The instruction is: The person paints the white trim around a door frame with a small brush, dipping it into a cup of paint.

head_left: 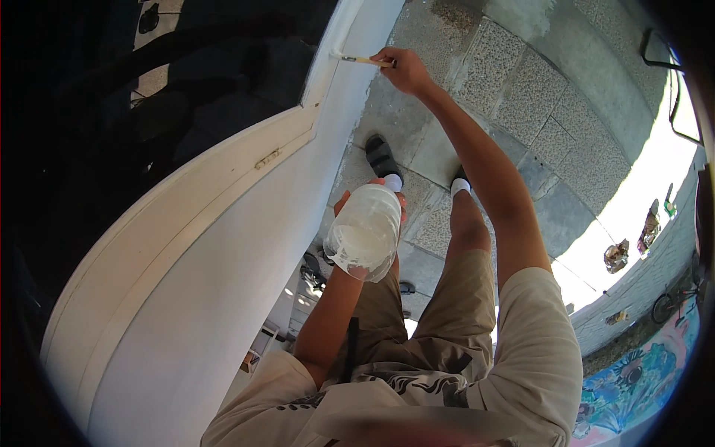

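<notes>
My right hand [404, 72] grips a slim paintbrush [365, 60], its bristles at the white frame [325, 86] around a dark glass pane [216, 67]. The frame runs down to the lower left and carries a small hinge [267, 159]. Lower and nearer my body, my left hand [344, 201] is wrapped round a clear, cut plastic container [365, 227] with white liquid inside, which partly hides that hand. A smooth white surface [223, 261] lies just beside the frame.
My sandalled feet [381, 155] stand on grey paving slabs [499, 71]. Dark items [313, 272] lie by the white surface. On the right are a black metal bar [674, 104], small scattered objects [617, 255], a bicycle [663, 305] and a colourful painted wall [633, 372].
</notes>
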{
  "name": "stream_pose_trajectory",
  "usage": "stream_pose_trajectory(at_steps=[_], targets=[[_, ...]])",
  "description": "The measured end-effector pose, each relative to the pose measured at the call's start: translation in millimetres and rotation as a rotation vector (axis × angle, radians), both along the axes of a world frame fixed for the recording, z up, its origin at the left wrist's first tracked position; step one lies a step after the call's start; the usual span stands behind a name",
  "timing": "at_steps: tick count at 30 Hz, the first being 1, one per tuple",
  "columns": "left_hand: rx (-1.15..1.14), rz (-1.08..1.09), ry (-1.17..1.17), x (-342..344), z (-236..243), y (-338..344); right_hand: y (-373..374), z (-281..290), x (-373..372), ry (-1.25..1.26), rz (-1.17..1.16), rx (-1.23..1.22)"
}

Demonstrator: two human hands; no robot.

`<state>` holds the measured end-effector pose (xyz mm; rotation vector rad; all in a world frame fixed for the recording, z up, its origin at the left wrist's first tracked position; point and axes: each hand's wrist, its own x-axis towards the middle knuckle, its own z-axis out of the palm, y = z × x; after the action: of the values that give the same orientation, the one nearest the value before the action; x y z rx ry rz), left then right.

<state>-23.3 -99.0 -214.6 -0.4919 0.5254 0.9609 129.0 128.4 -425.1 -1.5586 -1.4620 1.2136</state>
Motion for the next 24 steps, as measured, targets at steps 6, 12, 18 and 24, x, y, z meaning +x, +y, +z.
stream_pose_trajectory(at_steps=[6, 12, 18, 24], targets=[[0.001, -0.032, 0.092, 3.3, 1.3, 0.8, 51.6, -6.7, 25.7, -0.022, 0.109, -0.046], [0.005, -0.017, 0.058, 6.5, -1.4, 1.4, 147.1, -40.5, 94.5, 0.299, -0.447, 0.191], [-0.017, 0.020, 0.094, -6.2, 3.5, 2.3, 71.9, -22.2, 3.2, 0.092, -0.279, 0.056], [-0.016, -0.007, 0.021, 13.2, 1.6, 8.7, -46.8, -6.3, -50.3, 0.243, -0.170, -0.100]])
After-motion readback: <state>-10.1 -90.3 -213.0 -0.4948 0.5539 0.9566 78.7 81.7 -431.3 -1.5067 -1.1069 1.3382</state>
